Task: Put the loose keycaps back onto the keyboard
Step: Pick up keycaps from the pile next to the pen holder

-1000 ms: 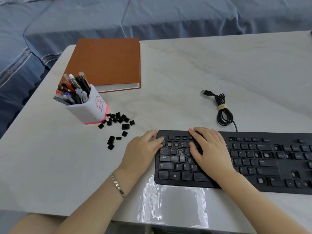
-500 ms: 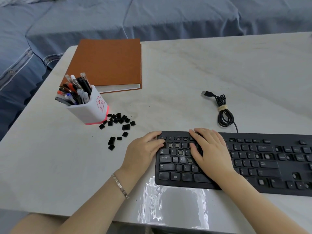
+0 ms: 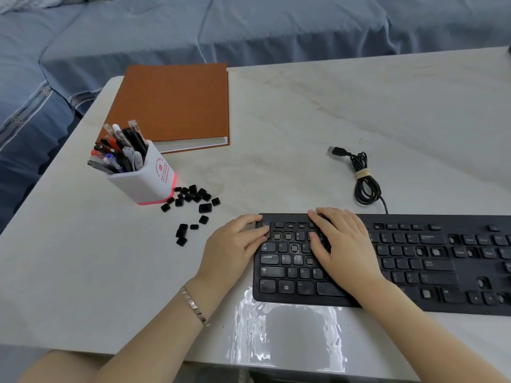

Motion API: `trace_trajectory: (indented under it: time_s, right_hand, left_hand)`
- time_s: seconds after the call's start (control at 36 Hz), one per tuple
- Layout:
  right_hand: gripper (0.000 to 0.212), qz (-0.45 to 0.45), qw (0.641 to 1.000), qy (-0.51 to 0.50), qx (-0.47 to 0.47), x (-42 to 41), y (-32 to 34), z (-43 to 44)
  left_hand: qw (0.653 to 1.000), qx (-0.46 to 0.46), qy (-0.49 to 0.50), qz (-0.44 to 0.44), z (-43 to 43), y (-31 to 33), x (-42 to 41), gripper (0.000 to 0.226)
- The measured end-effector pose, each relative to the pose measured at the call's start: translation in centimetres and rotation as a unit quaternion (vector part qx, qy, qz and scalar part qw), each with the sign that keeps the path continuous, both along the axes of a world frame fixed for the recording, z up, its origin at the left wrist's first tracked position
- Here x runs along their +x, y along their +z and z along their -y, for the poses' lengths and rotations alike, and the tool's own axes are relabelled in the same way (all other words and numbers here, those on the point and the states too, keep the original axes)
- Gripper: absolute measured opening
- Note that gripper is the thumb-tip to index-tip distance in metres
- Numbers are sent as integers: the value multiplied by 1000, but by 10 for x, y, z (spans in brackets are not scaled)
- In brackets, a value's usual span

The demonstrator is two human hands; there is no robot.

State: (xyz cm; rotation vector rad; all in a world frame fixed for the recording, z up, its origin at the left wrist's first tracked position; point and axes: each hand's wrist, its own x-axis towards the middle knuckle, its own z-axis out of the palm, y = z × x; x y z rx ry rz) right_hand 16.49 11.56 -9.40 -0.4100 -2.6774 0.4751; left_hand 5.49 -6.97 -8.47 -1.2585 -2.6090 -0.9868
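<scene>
A black keyboard (image 3: pixel 431 275) lies at the table's near right, with several bare key sockets in its left block and near the arrow keys. My left hand (image 3: pixel 235 244) rests on its top-left corner, thumb along the back edge and fingertips on the leftmost keys. My right hand (image 3: pixel 343 244) lies flat across the left-middle keys, its fingers straight and pressing down; whatever is under them is hidden. Several loose black keycaps (image 3: pixel 193 196) are heaped left of the keyboard by a pen holder. A few more keycaps (image 3: pixel 182 233) are scattered nearer my left hand.
A white pen holder (image 3: pixel 149 181) full of pens stands at the left. Behind it lies an orange notebook (image 3: pixel 174 103). The keyboard's coiled USB cable (image 3: pixel 365 183) sits behind the keyboard. Blue bedding (image 3: pixel 249 29) runs past the table's far edge.
Both hands stay in the same places on the keyboard. Only the view has shifted slightly.
</scene>
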Motion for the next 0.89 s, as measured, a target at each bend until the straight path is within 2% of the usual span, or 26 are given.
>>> trace_trajectory:
  time_s: [0.17, 0.28, 0.44, 0.64, 0.89]
  right_hand:
    - [41, 7, 1000, 2, 2, 0, 1, 0]
    - [42, 6, 1000, 0, 1, 0, 1, 1]
    - [41, 1, 1000, 3, 3, 0, 0, 1]
    - [40, 0, 1000, 2, 8, -1, -1, 1]
    - [39, -7, 1000, -1, 12, -1, -2, 1]
  left_hand:
    - [1000, -23, -17, -6, -2, 2, -4, 32]
    - [998, -11, -26, 52, -1, 3, -3, 34]
    - [999, -18, -24, 35, -3, 3, 1, 32]
    - [989, 20, 2, 150, -2, 4, 1, 17]
    - [980, 0, 9, 199, -3, 12, -4, 17]
